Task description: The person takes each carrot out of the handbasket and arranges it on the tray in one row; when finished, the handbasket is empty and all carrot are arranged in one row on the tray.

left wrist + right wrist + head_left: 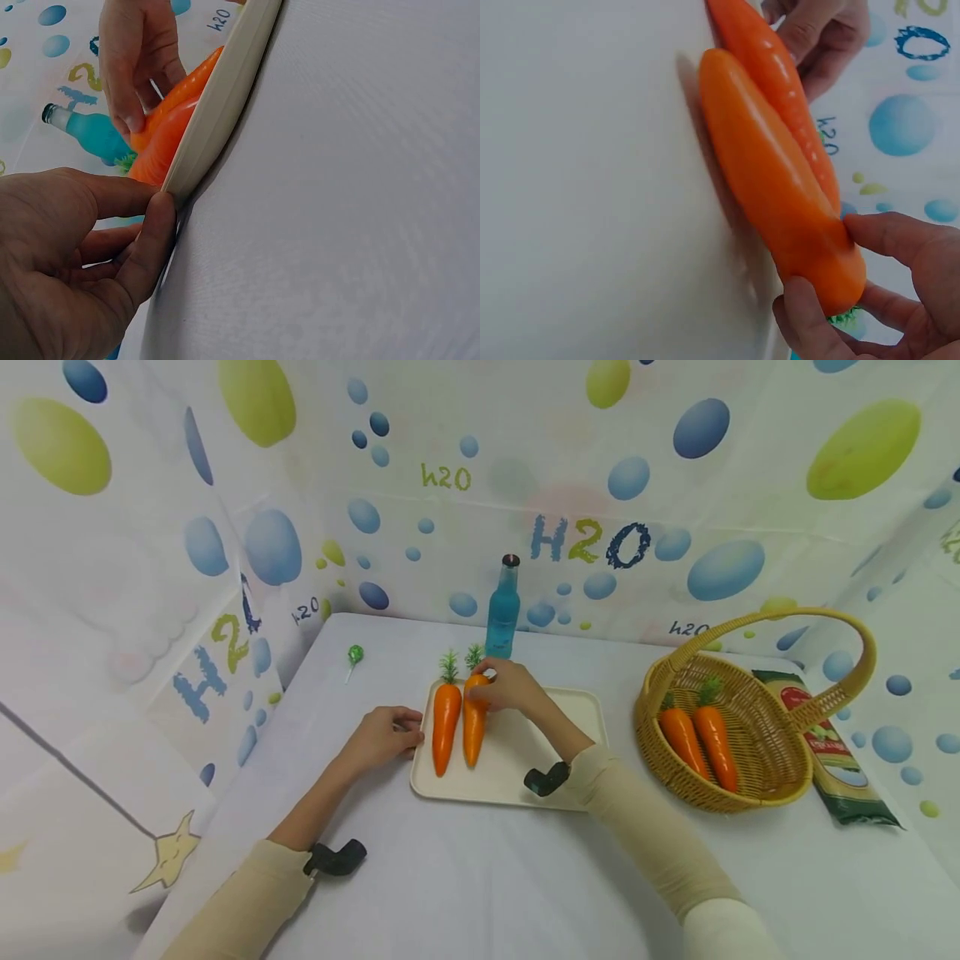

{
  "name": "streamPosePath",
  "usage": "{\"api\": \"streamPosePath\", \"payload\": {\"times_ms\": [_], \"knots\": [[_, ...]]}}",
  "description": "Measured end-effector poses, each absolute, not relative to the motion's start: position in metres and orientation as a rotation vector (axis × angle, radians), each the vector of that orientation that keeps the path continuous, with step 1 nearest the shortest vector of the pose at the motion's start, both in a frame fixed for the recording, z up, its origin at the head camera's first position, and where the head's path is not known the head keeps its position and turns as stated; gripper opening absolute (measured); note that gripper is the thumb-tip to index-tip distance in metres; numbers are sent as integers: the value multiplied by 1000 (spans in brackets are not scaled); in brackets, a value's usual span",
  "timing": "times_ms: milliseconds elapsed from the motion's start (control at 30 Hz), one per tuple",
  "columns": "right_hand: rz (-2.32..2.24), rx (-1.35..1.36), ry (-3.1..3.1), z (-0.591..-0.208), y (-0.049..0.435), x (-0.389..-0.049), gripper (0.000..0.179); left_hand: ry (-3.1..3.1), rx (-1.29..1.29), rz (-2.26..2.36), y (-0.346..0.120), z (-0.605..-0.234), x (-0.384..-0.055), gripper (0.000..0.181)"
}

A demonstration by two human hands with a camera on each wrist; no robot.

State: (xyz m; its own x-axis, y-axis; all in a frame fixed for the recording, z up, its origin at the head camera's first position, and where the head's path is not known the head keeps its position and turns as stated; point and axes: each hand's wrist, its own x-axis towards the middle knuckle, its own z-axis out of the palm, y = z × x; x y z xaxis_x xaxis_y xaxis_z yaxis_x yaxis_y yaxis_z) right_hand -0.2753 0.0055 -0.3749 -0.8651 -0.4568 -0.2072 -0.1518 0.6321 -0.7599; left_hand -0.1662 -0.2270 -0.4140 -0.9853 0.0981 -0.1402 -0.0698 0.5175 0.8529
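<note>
My right hand [504,685] grips a carrot [474,735] around its thick top end, thumb on one side and fingers on the other. The carrot lies over the cream tray [540,760], its tip pointing toward me. Alongside it on the left, a second carrot [446,727] rests on the tray with its green top at the far rim. My left hand [384,737] is at the tray's left edge. In the left wrist view the thumb and index finger of that left hand [90,255] pinch the tray's rim [217,112].
A wicker basket [776,768] with a tall handle holds two more carrots [716,743] on the right. Behind it lies a green and red packet [843,768]. A blue bottle [502,614] stands beyond the tray. At the far left is a green lollipop [356,653].
</note>
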Motion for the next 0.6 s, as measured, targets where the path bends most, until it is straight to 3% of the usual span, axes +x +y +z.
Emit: {"api": "streamPosePath", "payload": {"times_ms": [233, 600], "knots": [[-968, -532, 2568, -383, -2, -275, 39, 2602, 28, 1442, -226, -410, -167, 36], [-759, -622, 2604, -369, 3, -266, 54, 2601, 31, 1427, -226, -413, -166, 36]]}}
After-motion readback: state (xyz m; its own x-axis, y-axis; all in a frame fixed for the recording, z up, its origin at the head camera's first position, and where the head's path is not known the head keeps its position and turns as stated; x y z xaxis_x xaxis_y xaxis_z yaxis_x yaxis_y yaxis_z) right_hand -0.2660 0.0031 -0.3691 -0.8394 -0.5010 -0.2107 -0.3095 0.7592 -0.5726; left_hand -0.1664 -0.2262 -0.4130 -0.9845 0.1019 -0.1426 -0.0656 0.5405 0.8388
